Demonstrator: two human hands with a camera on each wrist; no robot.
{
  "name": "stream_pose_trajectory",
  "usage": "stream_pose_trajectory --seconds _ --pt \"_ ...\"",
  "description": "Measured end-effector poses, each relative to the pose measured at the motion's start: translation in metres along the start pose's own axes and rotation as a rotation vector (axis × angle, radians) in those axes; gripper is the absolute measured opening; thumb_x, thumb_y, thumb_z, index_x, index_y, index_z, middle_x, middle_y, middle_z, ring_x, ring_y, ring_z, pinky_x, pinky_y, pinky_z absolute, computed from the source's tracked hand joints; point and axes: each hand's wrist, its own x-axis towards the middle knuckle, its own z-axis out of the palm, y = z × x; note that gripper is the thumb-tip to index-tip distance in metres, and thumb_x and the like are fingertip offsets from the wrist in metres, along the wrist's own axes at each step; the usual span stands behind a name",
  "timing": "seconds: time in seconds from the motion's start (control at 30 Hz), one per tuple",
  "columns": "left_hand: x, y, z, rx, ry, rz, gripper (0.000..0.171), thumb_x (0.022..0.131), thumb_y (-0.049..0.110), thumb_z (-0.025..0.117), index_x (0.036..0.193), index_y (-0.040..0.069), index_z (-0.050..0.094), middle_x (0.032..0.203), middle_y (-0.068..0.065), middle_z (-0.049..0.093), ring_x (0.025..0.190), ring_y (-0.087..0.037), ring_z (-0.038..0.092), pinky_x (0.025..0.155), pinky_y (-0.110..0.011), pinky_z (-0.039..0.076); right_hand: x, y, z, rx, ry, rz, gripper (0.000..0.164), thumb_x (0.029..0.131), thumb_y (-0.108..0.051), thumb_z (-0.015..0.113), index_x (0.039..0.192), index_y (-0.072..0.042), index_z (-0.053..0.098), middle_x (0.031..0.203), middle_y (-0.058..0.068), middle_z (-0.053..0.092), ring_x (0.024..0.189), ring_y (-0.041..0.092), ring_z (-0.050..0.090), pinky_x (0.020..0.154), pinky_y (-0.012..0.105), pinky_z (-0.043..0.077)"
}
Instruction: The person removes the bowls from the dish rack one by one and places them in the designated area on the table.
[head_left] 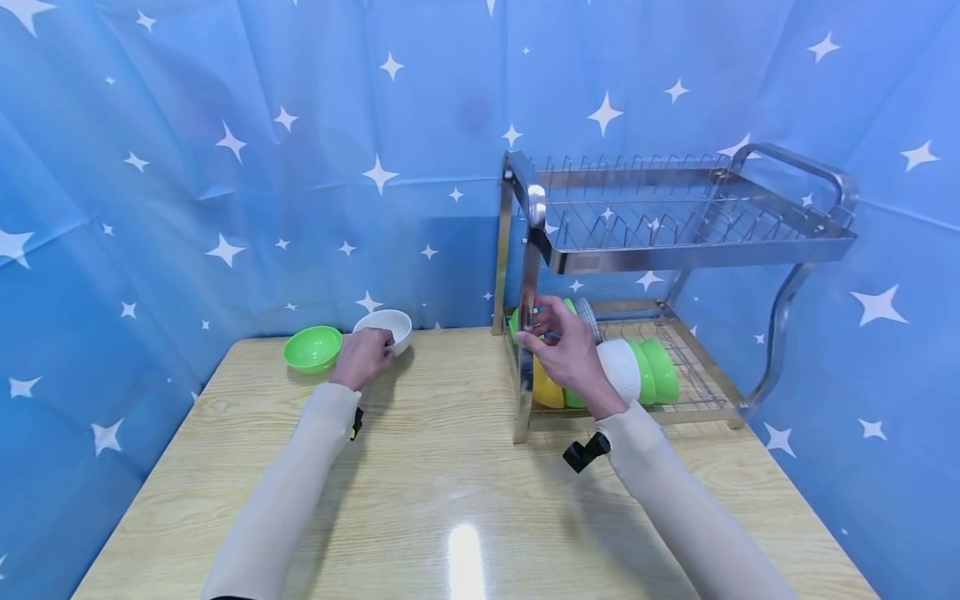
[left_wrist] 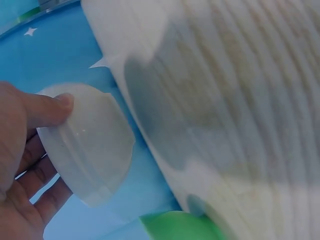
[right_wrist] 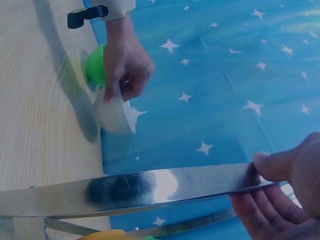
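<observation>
My left hand (head_left: 365,357) pinches the rim of a white bowl (head_left: 392,322) near the table's back edge. In the left wrist view, the thumb lies on one side of the tilted white bowl (left_wrist: 95,145) and the fingers are behind it. A green bowl (head_left: 313,350) sits on the table just left of this hand. At the metal dish rack (head_left: 633,261), my right hand (head_left: 566,350) grips the front left post. The right wrist view shows thumb and fingers on opposite sides of that post (right_wrist: 150,187).
On the rack's lower shelf, bowls stand on edge in a row: a yellow bowl (head_left: 547,387), a white bowl (head_left: 620,371) and green bowls (head_left: 662,371) among them. The upper tier (head_left: 637,208) has wire slots. A blue star-patterned curtain (head_left: 420,125) hangs behind the wooden table (head_left: 420,467).
</observation>
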Motion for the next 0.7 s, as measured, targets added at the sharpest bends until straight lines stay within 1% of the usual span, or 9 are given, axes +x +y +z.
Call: stream_pose_trajectory --seconds 0.23,0.33,0.43,0.6,0.7 --pt "-0.003 -0.006 0.008 -0.021 -0.051 -0.038 0.004 0.081 0.008 0.077 0.083 0.009 0.074 0.079 -0.006 0.074 0.066 -0.022 0.060 0.064 -0.043 0.052 0.000 0.001 0.001 0.011 -0.014 0.007 0.053 0.096 -0.021 0.074 0.141 -0.010 0.049 0.112 0.011 0.069 0.101 0.027 0.069 0.090 0.044 0.060" --pt "-0.004 -0.007 0.010 -0.029 -0.084 -0.051 0.002 0.083 0.009 0.075 0.084 0.010 0.075 0.079 -0.005 0.073 0.067 -0.023 0.060 0.065 -0.043 0.051 0.000 0.002 0.000 0.026 -0.023 0.007 0.053 0.097 -0.020 0.073 0.142 -0.010 0.048 0.113 0.012 0.069 0.101 0.027 0.069 0.090 0.043 0.059" --pt "-0.004 -0.009 0.012 -0.029 -0.113 -0.051 0.004 0.084 0.009 0.072 0.082 0.012 0.074 0.078 -0.004 0.072 0.067 -0.022 0.058 0.064 -0.042 0.049 0.000 0.003 0.000 0.047 -0.034 0.011 0.053 0.098 -0.021 0.072 0.144 -0.010 0.047 0.114 0.012 0.068 0.101 0.027 0.068 0.089 0.043 0.058" --pt "-0.005 -0.012 0.015 0.000 -0.119 -0.061 0.011 0.085 0.008 0.072 0.076 0.014 0.069 0.072 -0.001 0.067 0.065 -0.020 0.055 0.060 -0.039 0.045 0.001 0.004 0.002 0.065 -0.044 0.023 0.053 0.098 -0.022 0.072 0.143 -0.010 0.048 0.113 0.011 0.069 0.101 0.026 0.068 0.089 0.042 0.058" --pt "-0.005 -0.012 0.015 -0.004 -0.131 -0.064 0.012 0.085 0.008 0.073 0.075 0.014 0.068 0.072 -0.002 0.067 0.065 -0.020 0.055 0.060 -0.039 0.047 0.000 0.003 0.002 0.055 -0.041 0.035 0.053 0.098 -0.022 0.072 0.144 -0.011 0.048 0.113 0.011 0.069 0.101 0.026 0.068 0.089 0.042 0.058"
